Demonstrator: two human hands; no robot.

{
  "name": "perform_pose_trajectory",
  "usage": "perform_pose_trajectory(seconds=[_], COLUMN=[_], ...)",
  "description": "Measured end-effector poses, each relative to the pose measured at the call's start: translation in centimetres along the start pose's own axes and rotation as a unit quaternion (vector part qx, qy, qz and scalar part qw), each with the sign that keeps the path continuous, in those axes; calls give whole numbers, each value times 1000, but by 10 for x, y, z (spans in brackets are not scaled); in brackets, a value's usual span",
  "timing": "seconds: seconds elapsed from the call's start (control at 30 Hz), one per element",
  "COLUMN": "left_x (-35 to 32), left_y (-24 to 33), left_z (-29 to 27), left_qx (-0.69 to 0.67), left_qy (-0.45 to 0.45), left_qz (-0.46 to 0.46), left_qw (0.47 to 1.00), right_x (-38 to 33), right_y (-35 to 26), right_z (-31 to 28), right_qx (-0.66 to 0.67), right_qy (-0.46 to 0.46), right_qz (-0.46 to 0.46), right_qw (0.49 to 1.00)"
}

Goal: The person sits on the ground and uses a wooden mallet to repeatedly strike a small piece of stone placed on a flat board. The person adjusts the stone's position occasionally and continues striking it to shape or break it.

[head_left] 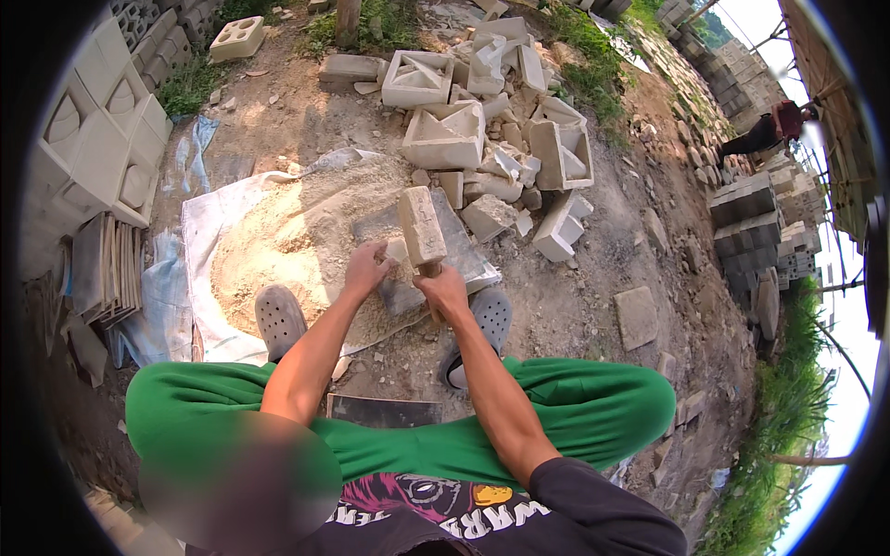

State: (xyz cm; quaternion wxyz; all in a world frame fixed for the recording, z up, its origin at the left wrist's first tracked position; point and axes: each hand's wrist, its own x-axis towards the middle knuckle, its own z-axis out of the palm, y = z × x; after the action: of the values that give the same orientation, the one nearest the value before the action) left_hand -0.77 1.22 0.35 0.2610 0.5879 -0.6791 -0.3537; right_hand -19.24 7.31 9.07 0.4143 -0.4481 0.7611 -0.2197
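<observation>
My right hand [445, 289] is wrapped round the short handle of a mallet [422, 225] with a thick, pale, dusty rectangular head. The head is raised and points away from me. To its left, my left hand [368, 267] is closed, its fingertips at a small pale block chunk [397, 250], partly hidden by the mallet head. Beneath both hands lies a dark grey slab [400, 295], dusted with crumbs. A heap of sandy crushed material [278, 246] spreads over a white sack sheet [199, 227] beside the slab.
Broken cast blocks [443, 134] are piled beyond the slab. Patterned blocks [102, 120] stand stacked at left, above thin boards [109, 269]. My grey clogs [281, 320] flank the work spot. A flat stone [636, 317] lies right. Far right, a person [774, 130] is near grey block stacks [746, 222].
</observation>
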Motion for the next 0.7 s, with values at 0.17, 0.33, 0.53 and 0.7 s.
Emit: perform_pose_trajectory(seconds=[0.17,0.33,0.53,0.7], left_x=[2,14,8,11], left_y=[0,17,15,4], left_z=[-4,-3,-9,-5], left_qx=[-2,3,-19,-59], left_qy=[-6,-50,-46,-23], left_qz=[-7,-72,-86,-42], left_qw=[1000,996,995,997], right_x=[-5,15,-5,9], right_y=[-28,61,8,-17], right_z=[-7,26,-10,-11], right_qx=[26,-69,83,107], right_qy=[97,110,30,100], right_qz=[-55,-64,23,-66], right_qw=[993,989,996,987])
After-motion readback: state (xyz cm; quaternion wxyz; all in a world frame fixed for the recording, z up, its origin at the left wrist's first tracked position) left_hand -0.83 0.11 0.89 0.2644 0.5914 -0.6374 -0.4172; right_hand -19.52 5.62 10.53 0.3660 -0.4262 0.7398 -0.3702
